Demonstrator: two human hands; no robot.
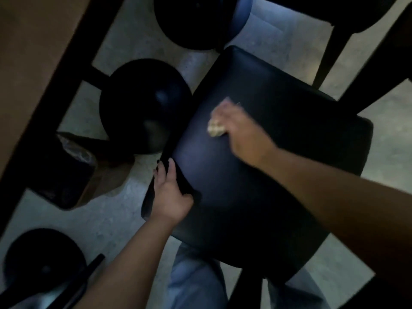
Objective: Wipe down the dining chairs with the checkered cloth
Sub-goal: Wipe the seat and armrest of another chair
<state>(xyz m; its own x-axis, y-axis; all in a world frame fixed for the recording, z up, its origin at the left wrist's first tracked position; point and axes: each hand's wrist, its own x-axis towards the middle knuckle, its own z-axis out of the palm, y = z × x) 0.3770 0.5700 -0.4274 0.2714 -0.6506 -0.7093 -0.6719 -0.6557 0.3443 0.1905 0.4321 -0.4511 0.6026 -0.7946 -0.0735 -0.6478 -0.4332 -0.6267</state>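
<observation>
A dark padded dining chair seat [278, 175] fills the middle of the view, seen from above. My right hand [238, 126] holds a bunched pale cloth [215, 129] and presses it onto the seat near its middle; the hand is blurred. My left hand [170, 192] grips the seat's left edge, thumb on top and fingers curled over the side.
Round black stools stand left of the chair [142, 105], at the top [189, 21] and at the bottom left [42, 262]. A brown table [29, 52] runs along the upper left. Another dark chair [356, 30] stands at the top right. The floor [107, 219] is pale.
</observation>
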